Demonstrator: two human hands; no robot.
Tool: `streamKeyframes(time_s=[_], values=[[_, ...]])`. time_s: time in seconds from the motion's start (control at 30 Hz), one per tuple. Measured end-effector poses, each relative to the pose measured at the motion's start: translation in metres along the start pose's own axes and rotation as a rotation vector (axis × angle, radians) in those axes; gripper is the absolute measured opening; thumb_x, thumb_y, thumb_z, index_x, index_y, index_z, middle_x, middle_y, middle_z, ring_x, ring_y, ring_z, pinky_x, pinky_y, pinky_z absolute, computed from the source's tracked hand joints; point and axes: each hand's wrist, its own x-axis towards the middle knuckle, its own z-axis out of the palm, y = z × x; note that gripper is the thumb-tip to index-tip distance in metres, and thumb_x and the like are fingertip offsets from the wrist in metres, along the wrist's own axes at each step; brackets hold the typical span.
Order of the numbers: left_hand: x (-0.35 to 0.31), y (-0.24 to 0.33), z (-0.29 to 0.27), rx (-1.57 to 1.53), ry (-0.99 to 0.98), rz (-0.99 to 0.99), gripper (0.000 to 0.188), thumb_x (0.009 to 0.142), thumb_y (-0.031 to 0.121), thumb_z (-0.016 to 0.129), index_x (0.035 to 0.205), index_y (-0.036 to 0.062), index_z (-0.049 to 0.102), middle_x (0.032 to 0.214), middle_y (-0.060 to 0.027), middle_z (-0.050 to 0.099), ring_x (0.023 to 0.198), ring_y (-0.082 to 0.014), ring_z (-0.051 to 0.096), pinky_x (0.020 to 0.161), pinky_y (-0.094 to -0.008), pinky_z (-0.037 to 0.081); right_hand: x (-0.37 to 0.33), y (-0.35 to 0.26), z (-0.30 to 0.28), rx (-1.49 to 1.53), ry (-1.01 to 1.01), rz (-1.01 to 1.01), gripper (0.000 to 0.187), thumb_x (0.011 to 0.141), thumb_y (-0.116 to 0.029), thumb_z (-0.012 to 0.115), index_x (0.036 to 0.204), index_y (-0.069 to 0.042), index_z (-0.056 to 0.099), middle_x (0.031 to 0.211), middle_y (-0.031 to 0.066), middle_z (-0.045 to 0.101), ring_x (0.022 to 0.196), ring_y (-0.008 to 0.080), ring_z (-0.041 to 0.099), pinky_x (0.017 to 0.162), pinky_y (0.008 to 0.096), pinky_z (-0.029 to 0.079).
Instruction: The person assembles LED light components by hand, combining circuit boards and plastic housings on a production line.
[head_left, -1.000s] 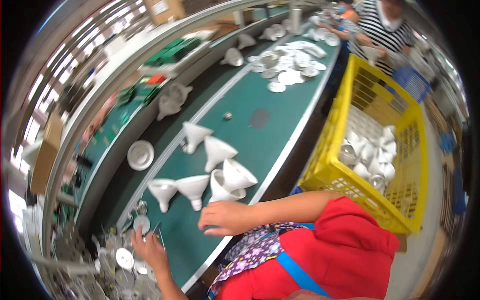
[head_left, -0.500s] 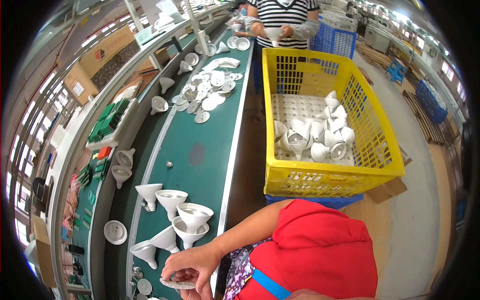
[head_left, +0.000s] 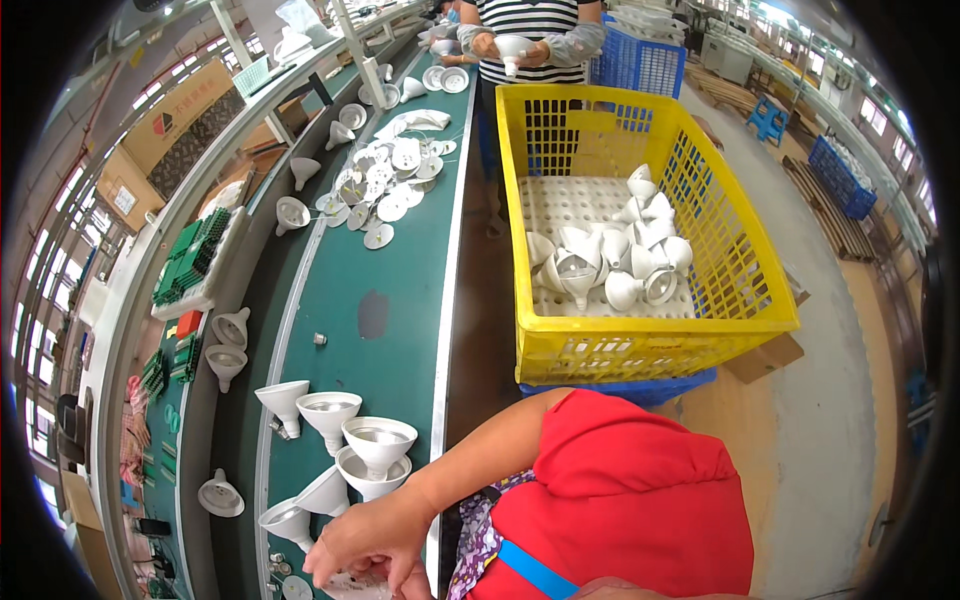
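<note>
My right hand (head_left: 365,535) reaches over the near end of the green belt, its fingers bent round the edge of a white round disc (head_left: 350,586) with small marks on its face. Part of my left hand (head_left: 414,584) shows beneath it at the lower edge, closed on the same disc; most of it is hidden. Just beyond my right hand, several white cone-shaped lamp housings (head_left: 328,415) stand or lean on the belt, one lamp housing (head_left: 379,445) resting in another. Loose discs (head_left: 296,588) and small metal caps (head_left: 279,565) lie beside my hands.
A yellow crate (head_left: 655,330) holding several lamp housings stands right of the belt (head_left: 400,330). Farther up the belt lies a heap of white discs (head_left: 385,180). A co-worker (head_left: 530,25) holds a lamp housing behind the crate. Green boards (head_left: 195,255) sit on the left shelf.
My view has shifted, so most of the scene sits farther left. The disc between my hands is tilted and lower, with more of its face showing.
</note>
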Motion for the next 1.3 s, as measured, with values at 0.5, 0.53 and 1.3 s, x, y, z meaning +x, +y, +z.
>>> streamKeyframes(time_s=[0.5, 0.53, 1.3], values=[[-0.008, 0.048, -0.005, 1.305, -0.046, 0.408, 0.041, 0.085, 0.011, 0.053, 0.124, 0.0016, 0.047, 0.115, -0.0189, 0.054, 0.111, -0.0350, 0.047, 0.100, -0.0480, 0.027, 0.004, -0.005, -0.035, -0.216, -0.233, 0.330, 0.073, 0.057, -0.017, 0.077, 0.123, -0.008, 0.049, 0.123, 0.0191, 0.048, 0.109, 0.0351, 0.052, 0.090, 0.0397, 0.044], [-0.014, 0.048, -0.009, 1.229, -0.075, 0.290, 0.038, 0.085, 0.011, 0.052, 0.122, 0.0022, 0.049, 0.110, -0.0185, 0.057, 0.105, -0.0341, 0.051, 0.096, -0.0458, 0.031, 0.011, -0.005, -0.032, -0.162, -0.246, 0.344, 0.075, 0.058, -0.015, 0.076, 0.127, -0.010, 0.047, 0.120, 0.0181, 0.047, 0.108, 0.0360, 0.049, 0.092, 0.0398, 0.041], [0.138, 0.090, -0.125, 0.676, 0.791, -0.433, 0.076, 0.083, 0.043, 0.056, 0.136, 0.0090, 0.013, 0.128, -0.0237, 0.039, 0.084, -0.0288, 0.063, 0.058, -0.0330, 0.056, 0.010, 0.032, -0.066, -0.105, 0.102, 0.708, 0.075, 0.063, -0.010, 0.075, 0.128, 0.001, 0.040, 0.118, 0.0130, 0.052, 0.103, 0.0196, 0.055, 0.090, 0.0326, 0.046]])
